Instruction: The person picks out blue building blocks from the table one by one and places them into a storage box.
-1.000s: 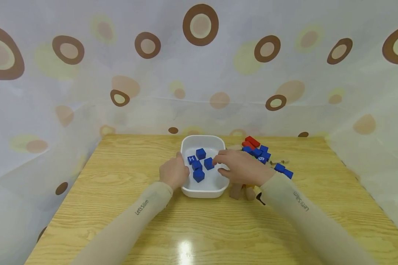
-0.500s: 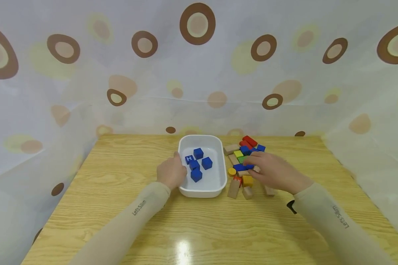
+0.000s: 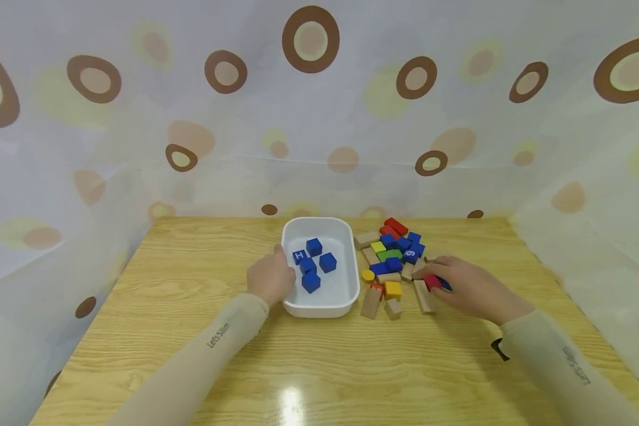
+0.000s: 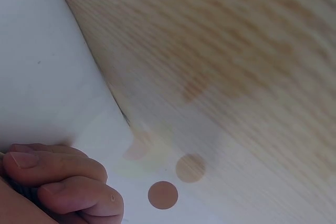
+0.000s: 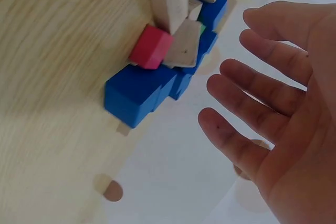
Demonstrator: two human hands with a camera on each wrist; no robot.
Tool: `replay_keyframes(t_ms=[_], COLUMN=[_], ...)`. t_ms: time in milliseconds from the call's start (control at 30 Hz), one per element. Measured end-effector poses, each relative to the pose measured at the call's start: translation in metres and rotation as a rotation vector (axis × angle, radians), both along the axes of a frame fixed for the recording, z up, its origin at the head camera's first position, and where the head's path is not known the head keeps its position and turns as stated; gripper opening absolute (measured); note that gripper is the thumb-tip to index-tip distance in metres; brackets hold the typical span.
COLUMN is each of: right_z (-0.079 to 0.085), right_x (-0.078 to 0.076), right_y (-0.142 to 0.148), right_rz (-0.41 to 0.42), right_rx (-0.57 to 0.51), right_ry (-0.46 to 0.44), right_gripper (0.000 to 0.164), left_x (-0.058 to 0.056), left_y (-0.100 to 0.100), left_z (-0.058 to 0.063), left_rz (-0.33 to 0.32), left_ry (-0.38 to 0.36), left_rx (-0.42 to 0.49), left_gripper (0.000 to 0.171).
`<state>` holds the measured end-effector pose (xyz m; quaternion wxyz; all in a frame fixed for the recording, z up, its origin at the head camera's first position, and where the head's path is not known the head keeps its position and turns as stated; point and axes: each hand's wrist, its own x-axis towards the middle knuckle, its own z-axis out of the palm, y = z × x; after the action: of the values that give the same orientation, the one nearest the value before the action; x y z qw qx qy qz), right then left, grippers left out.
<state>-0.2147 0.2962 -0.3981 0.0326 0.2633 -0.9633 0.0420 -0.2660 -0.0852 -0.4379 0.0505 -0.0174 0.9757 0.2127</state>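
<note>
A white plastic tray (image 3: 319, 310) stands on the wooden table with several blue cubes (image 3: 327, 262) inside, one lettered H. My left hand (image 3: 270, 276) grips the tray's left rim; in the left wrist view its fingers (image 4: 79, 195) are curled beside the white wall. Over the right edge of a pile of toy blocks is my right hand (image 3: 471, 289), its fingers spread and holding nothing. Close to its fingertips lie a red block (image 3: 432, 282) and a plain wood block (image 3: 423, 297). Blue blocks (image 5: 131, 93) beside the red one are mostly hidden by this hand in the head view.
The pile right of the tray mixes blue blocks (image 3: 411, 253), red bars (image 3: 396, 226), a green block (image 3: 389, 255), a yellow-orange block (image 3: 392, 290), a yellow disc (image 3: 368, 276) and plain wood pieces (image 3: 370, 303). A patterned sheet (image 3: 319, 118) hangs behind the table.
My right hand has moved from above the tray rightward across the pile to its right edge, uncovering many blocks. My left hand stays at the tray's rim; the cubes inside lie as before.
</note>
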Motion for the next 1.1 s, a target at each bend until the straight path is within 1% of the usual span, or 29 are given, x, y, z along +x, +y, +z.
replay_keyframes(t_ms=[167, 367, 467, 633, 867, 1100], right_z=[-0.008, -0.022, -0.029, -0.036, -0.040, -0.037], right_x=[-0.005, -0.017, -0.021, -0.024, -0.027, -0.024], right_y=[0.015, 0.032, 0.039, 0.045, 0.047, 0.046], right_rz=[-0.044, -0.089, -0.118, -0.153, -0.208, -0.181], right_rx=[0.003, -0.001, -0.009, -0.032, -0.003, -0.006], right_ry=[-0.030, -0.067, -0.102, -0.137, -0.162, -0.143], right_gripper=[0.038, 0.046, 0.046, 0.043, 0.042, 0.041], left_x=[-0.001, -0.002, -0.001, -0.001, -0.001, -0.004], left_y=[-0.003, -0.006, -0.006, -0.005, -0.002, -0.003], left_z=[-0.002, -0.004, -0.003, -0.002, -0.004, -0.005], left_rz=[0.001, 0.004, 0.006, 0.008, 0.013, 0.005], left_ry=[0.002, -0.002, -0.001, 0.001, -0.008, -0.010], left_rx=[0.001, -0.002, -0.001, 0.005, 0.010, 0.015], left_gripper=[0.067, 0.068, 0.068, 0.068, 0.067, 0.068])
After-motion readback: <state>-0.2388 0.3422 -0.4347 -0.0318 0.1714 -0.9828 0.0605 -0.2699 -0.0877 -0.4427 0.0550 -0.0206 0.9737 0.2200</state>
